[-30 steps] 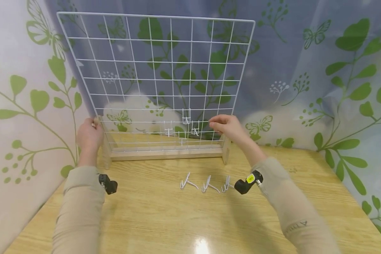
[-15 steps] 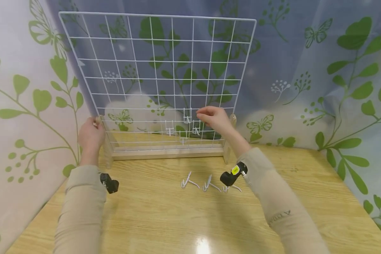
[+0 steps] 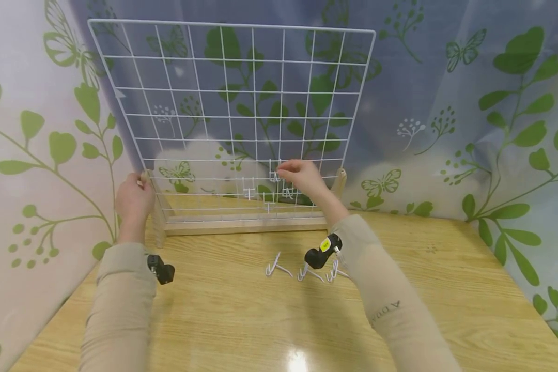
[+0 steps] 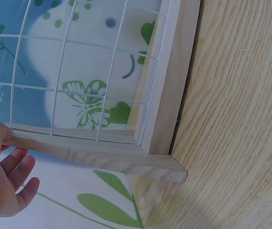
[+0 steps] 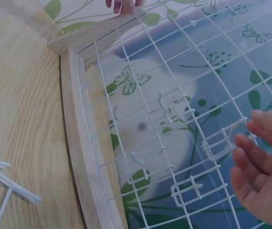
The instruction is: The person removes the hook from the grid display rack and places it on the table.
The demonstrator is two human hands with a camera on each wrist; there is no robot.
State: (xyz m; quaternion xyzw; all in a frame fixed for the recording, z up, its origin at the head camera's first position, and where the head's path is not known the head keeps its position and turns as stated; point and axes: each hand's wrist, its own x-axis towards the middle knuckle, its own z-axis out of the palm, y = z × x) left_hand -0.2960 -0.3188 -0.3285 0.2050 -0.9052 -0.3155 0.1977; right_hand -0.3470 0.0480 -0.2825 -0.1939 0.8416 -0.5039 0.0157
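Note:
A white wire grid [image 3: 234, 101] stands upright in a wooden stand [image 3: 242, 226]. My left hand [image 3: 135, 200] grips the stand's left side post [image 4: 83, 151] near its top with thumb and forefinger; its other fingers hang loosely curled in the left wrist view. Several white wire hooks hang low on the grid, among them an upper hook [image 5: 219, 143], a left hook [image 3: 248, 194] and a right hook [image 3: 287, 193]. My right hand [image 3: 304, 178] is at the upper hook, thumb and forefinger on either side of its end, with a gap between them in the right wrist view.
Three loose white hooks lie on the wooden table [image 3: 223, 310] before the stand: a left one [image 3: 277, 266], a middle one [image 3: 303, 274] partly behind the wrist camera, and a right one [image 3: 336, 271]. A leaf-patterned curtain [image 3: 423, 93] hangs close behind the grid.
My right hand has moved left along the grid, from near the right post to the upper hook. My left hand has stayed on the left post.

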